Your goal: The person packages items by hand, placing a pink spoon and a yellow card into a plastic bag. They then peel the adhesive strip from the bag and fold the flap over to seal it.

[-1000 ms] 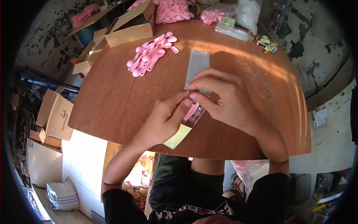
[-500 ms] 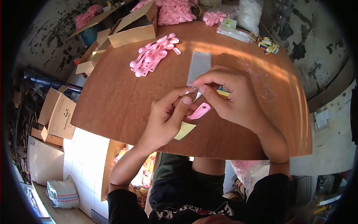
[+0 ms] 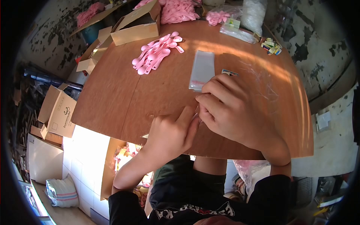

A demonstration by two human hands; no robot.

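Over the front part of the wooden table, my left hand (image 3: 170,131) and my right hand (image 3: 228,108) meet with bent fingers. Between their fingertips shows a bit of clear plastic (image 3: 197,111); both hands are closed on it, and they hide most of it. A small pale corner pokes out at the left of my left hand. Just beyond my right hand lies a stack of clear plastic bags (image 3: 202,69), and a small printed card (image 3: 229,72) is partly covered by that hand. Pink spoons (image 3: 155,53) lie in a pile farther back on the left.
The wooden table (image 3: 108,97) has an open cardboard box (image 3: 135,33) at its back left. Behind are pink spoons in bulk (image 3: 179,11), a plastic bundle (image 3: 238,33) and small boxes (image 3: 271,46). Another open box (image 3: 117,161) stands below the front edge.
Both hands have turned and moved lower, with the backs now up. The pink spoon handle between them is no longer visible, and the yellow card is mostly hidden.
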